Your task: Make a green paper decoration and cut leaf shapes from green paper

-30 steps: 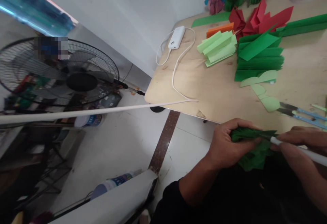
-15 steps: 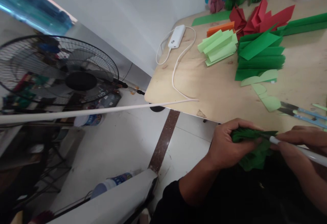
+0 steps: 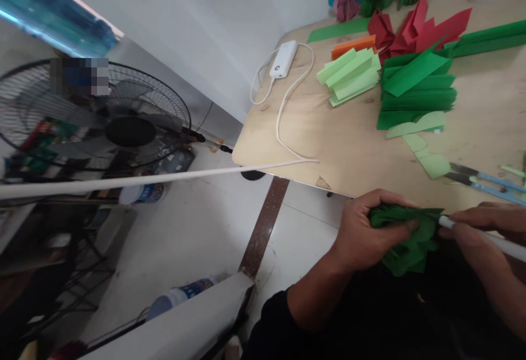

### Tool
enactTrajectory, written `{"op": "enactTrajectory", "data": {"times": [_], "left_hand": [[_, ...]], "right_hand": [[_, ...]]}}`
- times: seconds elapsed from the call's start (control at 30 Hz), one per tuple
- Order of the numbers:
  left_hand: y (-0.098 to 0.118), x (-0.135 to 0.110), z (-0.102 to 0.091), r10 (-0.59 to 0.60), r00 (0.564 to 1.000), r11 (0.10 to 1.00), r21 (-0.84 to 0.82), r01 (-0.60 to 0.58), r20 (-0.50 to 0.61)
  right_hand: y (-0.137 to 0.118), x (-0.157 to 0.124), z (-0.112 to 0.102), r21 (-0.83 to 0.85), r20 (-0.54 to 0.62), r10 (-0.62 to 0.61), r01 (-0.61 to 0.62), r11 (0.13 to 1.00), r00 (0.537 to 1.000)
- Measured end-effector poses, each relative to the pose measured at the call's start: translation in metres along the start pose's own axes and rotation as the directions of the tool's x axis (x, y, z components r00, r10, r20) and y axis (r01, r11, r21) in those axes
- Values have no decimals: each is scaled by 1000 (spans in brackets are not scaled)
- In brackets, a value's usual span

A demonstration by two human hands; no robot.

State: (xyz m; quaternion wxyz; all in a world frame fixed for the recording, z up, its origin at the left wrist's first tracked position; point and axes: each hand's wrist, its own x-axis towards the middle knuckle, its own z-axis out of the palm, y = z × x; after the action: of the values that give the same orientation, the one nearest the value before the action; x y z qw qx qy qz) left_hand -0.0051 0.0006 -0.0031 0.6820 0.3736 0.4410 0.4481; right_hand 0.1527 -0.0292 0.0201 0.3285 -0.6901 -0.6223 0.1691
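a crumpled-looking bundle of green paper (image 3: 411, 256) is gripped between thumb and fingers by the left hand (image 3: 356, 234), just off the near edge of the table (image 3: 345, 146). a white pen-like tool (image 3: 449, 223) is grasped in the right hand (image 3: 482, 250), its dark tip at the bundle's edge; whether contact is made cannot be told. close work on the layers seems in hand; a firm pinch and careful tip placement are probably called for.

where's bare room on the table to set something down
Mainly the pale wooden tabletop between the long white cable and light-green paper cutouts; a smaller one left of the cable, by the rounded corner. Crowded: red folded paper and dark-green pleated paper farther right, blue-handled scissors near the right hand.
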Motion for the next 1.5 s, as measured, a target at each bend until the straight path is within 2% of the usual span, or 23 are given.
{"op": "enactTrajectory", "data": {"times": [0.23, 0.57, 0.83, 1.1, 1.3, 1.43, 1.5], "left_hand": [[0, 1, 1, 12, 1000, 1000, 14, -12, -3], [0, 2, 0, 30, 999, 999, 40, -31, 29], [0, 4, -2, 50, 998, 997, 53, -51, 31], [0, 4, -2, 49, 998, 997, 58, -51, 34], [1, 4, -1, 28, 1000, 997, 69, -29, 15], [2, 4, 0, 13, 1000, 999, 32, -13, 7], [2, 3, 0, -1, 1000, 1000, 15, 1, 11]], "right_hand": [[-1, -1, 0, 12, 19, 19, -20, 1000, 1000], [15, 3, 4, -17, 14, -153, 153, 988, 988], [-3, 1, 1, 20, 39, -92, 91, 996, 995], [7, 5, 3, 20, -6, -192, 192, 981, 981], [4, 4, 2, 2, 23, -93, 93, 996, 995], [11, 4, 2, -13, 1, -124, 124, 992, 992], [9, 3, 1, -14, -16, -59, 59, 998, 998]]}}
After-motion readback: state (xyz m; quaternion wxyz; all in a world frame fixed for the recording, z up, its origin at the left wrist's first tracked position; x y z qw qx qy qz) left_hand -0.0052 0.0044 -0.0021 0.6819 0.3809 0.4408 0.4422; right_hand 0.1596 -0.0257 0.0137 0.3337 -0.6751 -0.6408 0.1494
